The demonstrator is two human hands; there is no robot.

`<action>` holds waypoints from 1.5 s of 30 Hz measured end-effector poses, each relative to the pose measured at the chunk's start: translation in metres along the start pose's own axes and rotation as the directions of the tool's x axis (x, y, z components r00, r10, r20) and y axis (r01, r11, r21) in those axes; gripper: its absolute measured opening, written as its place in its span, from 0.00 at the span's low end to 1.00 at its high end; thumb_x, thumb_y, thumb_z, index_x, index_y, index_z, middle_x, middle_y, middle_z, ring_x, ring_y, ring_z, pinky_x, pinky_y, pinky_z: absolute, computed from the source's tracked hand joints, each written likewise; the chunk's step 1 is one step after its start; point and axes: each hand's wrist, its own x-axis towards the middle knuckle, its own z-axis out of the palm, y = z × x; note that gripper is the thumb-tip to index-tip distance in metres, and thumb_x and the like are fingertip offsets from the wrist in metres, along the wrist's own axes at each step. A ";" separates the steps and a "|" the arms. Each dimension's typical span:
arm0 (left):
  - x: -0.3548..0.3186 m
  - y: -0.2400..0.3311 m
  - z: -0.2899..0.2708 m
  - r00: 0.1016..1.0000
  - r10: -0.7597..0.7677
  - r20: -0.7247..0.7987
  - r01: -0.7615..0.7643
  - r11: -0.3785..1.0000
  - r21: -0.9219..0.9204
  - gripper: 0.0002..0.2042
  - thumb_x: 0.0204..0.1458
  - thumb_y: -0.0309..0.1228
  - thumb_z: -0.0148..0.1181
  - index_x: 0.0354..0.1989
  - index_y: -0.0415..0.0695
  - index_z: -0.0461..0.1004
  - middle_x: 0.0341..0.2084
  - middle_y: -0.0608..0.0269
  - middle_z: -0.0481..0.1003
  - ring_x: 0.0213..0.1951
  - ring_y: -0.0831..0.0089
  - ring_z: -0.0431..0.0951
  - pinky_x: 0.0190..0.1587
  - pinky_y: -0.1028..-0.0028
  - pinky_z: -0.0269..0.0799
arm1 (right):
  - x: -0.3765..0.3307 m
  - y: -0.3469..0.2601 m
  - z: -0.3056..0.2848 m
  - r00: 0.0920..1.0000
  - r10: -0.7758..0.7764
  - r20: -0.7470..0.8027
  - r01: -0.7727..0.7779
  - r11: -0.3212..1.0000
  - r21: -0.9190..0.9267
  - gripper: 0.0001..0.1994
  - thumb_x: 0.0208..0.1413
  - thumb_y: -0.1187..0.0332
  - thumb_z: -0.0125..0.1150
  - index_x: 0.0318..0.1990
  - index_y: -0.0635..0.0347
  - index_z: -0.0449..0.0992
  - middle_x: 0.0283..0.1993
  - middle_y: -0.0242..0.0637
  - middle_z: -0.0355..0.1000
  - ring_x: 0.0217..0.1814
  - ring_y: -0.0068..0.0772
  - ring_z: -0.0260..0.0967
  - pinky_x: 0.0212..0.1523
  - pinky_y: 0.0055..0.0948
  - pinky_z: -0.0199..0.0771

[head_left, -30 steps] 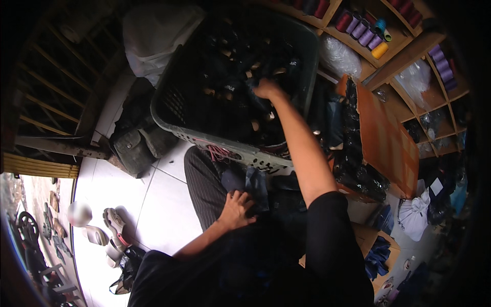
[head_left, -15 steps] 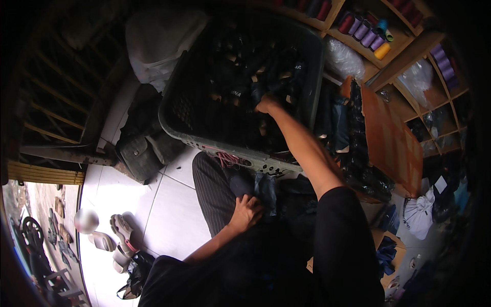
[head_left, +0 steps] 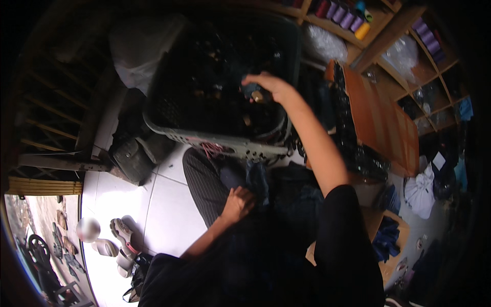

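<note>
My right hand (head_left: pixel 271 87) is closed around a small dark blue bundle with a tan patch (head_left: pixel 251 92), above the large dark plastic basket (head_left: pixel 215 134). Its exact kind is blurred. Inside the basket lie many dark pieces with small tan patches, too dim to make out singly. My left hand (head_left: pixel 238 204) rests at my lap with its fingers curled, next to dark blue cloth (head_left: pixel 257 181). Whatever lies under those fingers is hidden.
An open cardboard box (head_left: pixel 381 123) with dark wrapped goods stands right of the basket. Behind it are wooden shelves with thread spools (head_left: pixel 348 19). A dark bag (head_left: pixel 132 158) lies on the left; sandals (head_left: pixel 123 236) are on the tiles. A smaller carton (head_left: pixel 401 240) holds blue cloth.
My right hand has lifted from among the dark pieces in the basket, with a bundle in it. My left hand stays at my lap. The whole view has shifted a little.
</note>
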 end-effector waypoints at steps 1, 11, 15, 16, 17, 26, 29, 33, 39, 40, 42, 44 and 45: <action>0.002 0.002 -0.006 0.999 0.009 -0.041 -0.010 1.000 -0.017 0.11 0.46 0.32 0.62 0.39 0.46 0.76 0.36 0.61 0.73 0.42 0.61 0.71 0.45 0.61 0.65 | -0.025 -0.006 0.006 0.994 -0.107 0.004 0.107 0.994 -0.001 0.22 0.48 0.61 0.64 0.47 0.68 0.71 0.36 0.43 0.74 0.32 0.35 0.76 0.30 0.33 0.82; 0.027 0.026 -0.004 0.995 -0.100 -0.014 0.092 0.953 -0.289 0.08 0.47 0.31 0.65 0.29 0.44 0.71 0.27 0.62 0.76 0.33 0.61 0.77 0.43 0.62 0.69 | -0.274 0.084 0.004 0.880 -0.473 -0.028 0.313 0.534 0.785 0.42 0.55 0.43 0.51 0.66 0.67 0.46 0.49 0.51 0.62 0.45 0.57 0.70 0.40 0.56 0.76; 0.037 0.037 0.002 0.998 -0.070 0.005 0.069 0.962 -0.262 0.08 0.47 0.30 0.65 0.30 0.44 0.71 0.27 0.61 0.76 0.32 0.60 0.78 0.43 0.62 0.71 | -0.308 0.174 0.003 0.911 -0.410 0.042 0.250 0.631 0.735 0.42 0.51 0.43 0.58 0.60 0.70 0.51 0.47 0.57 0.62 0.31 0.49 0.74 0.33 0.41 0.81; 0.040 0.039 0.004 0.999 -0.040 0.013 0.042 0.963 -0.265 0.08 0.47 0.30 0.65 0.32 0.44 0.71 0.27 0.60 0.76 0.32 0.59 0.78 0.42 0.62 0.72 | -0.315 0.201 0.009 0.945 -0.325 0.027 0.180 0.589 0.788 0.36 0.51 0.53 0.61 0.61 0.65 0.53 0.49 0.59 0.64 0.29 0.46 0.75 0.29 0.37 0.79; 0.043 0.041 0.005 1.000 -0.013 0.021 0.018 0.963 -0.268 0.08 0.47 0.30 0.64 0.33 0.44 0.72 0.27 0.59 0.76 0.32 0.58 0.78 0.41 0.62 0.72 | -0.320 0.217 0.010 0.977 -0.210 0.039 0.121 0.694 0.710 0.37 0.50 0.54 0.62 0.61 0.67 0.54 0.50 0.57 0.65 0.31 0.44 0.75 0.31 0.37 0.79; 0.059 0.059 0.007 0.997 -0.019 0.069 0.039 0.953 -0.299 0.18 0.41 0.23 0.61 0.44 0.43 0.71 0.30 0.47 0.75 0.34 0.50 0.77 0.37 0.57 0.74 | -0.326 0.265 0.036 0.993 0.074 -0.094 -0.047 0.963 0.265 0.40 0.45 0.61 0.70 0.65 0.61 0.57 0.61 0.44 0.63 0.63 0.38 0.61 0.62 0.33 0.60; 0.060 0.060 0.009 1.000 -0.011 0.019 0.016 0.951 -0.307 0.15 0.44 0.23 0.60 0.43 0.42 0.71 0.29 0.47 0.76 0.33 0.50 0.77 0.36 0.59 0.74 | -0.327 0.259 0.041 0.991 0.093 -0.096 -0.060 0.952 0.299 0.39 0.46 0.60 0.71 0.64 0.61 0.59 0.62 0.43 0.62 0.65 0.37 0.59 0.63 0.33 0.58; 0.060 0.061 0.018 0.986 -0.165 -0.017 0.145 0.904 -0.403 0.10 0.49 0.24 0.60 0.41 0.40 0.72 0.27 0.48 0.77 0.31 0.50 0.78 0.34 0.62 0.74 | -0.329 0.256 0.043 0.991 0.020 -0.134 0.013 0.969 0.247 0.37 0.47 0.63 0.71 0.64 0.61 0.60 0.61 0.41 0.63 0.65 0.36 0.59 0.64 0.33 0.57; 0.064 0.069 0.004 0.994 -0.085 -0.068 0.051 0.913 -0.405 0.08 0.50 0.27 0.62 0.37 0.39 0.74 0.29 0.51 0.77 0.34 0.54 0.78 0.35 0.64 0.74 | -0.333 0.250 0.035 0.991 -0.121 -0.055 0.120 0.993 -0.017 0.39 0.45 0.65 0.72 0.64 0.66 0.58 0.63 0.44 0.61 0.66 0.36 0.57 0.65 0.31 0.55; 0.066 0.071 -0.001 0.995 -0.049 -0.085 0.011 0.914 -0.406 0.08 0.50 0.27 0.62 0.37 0.39 0.74 0.30 0.52 0.77 0.35 0.55 0.78 0.36 0.65 0.74 | -0.333 0.248 0.033 0.992 -0.124 -0.034 0.123 0.992 -0.030 0.39 0.45 0.65 0.72 0.64 0.67 0.58 0.63 0.44 0.60 0.67 0.37 0.56 0.65 0.32 0.55; 0.071 0.070 -0.007 0.995 0.051 -0.091 -0.081 0.927 -0.366 0.07 0.50 0.27 0.62 0.36 0.39 0.74 0.32 0.54 0.76 0.37 0.56 0.78 0.37 0.66 0.74 | -0.334 0.245 0.029 0.992 -0.127 0.007 0.127 0.990 -0.055 0.39 0.45 0.64 0.72 0.64 0.67 0.59 0.64 0.45 0.59 0.68 0.37 0.55 0.66 0.32 0.54; 0.073 0.064 -0.013 0.982 0.176 -0.061 -0.186 0.940 -0.287 0.07 0.50 0.26 0.62 0.36 0.40 0.75 0.34 0.55 0.76 0.39 0.57 0.77 0.38 0.67 0.74 | -0.335 0.247 0.027 0.992 -0.123 0.011 0.123 0.991 -0.057 0.39 0.45 0.64 0.71 0.64 0.67 0.59 0.64 0.45 0.60 0.68 0.37 0.55 0.66 0.32 0.53; 0.073 0.062 -0.013 0.987 0.158 -0.038 -0.162 0.937 -0.311 0.07 0.49 0.25 0.63 0.36 0.39 0.75 0.34 0.55 0.76 0.38 0.58 0.78 0.39 0.67 0.74 | -0.335 0.247 0.027 0.993 -0.120 0.015 0.121 0.991 -0.057 0.39 0.45 0.65 0.71 0.64 0.67 0.59 0.64 0.45 0.60 0.68 0.37 0.55 0.66 0.32 0.53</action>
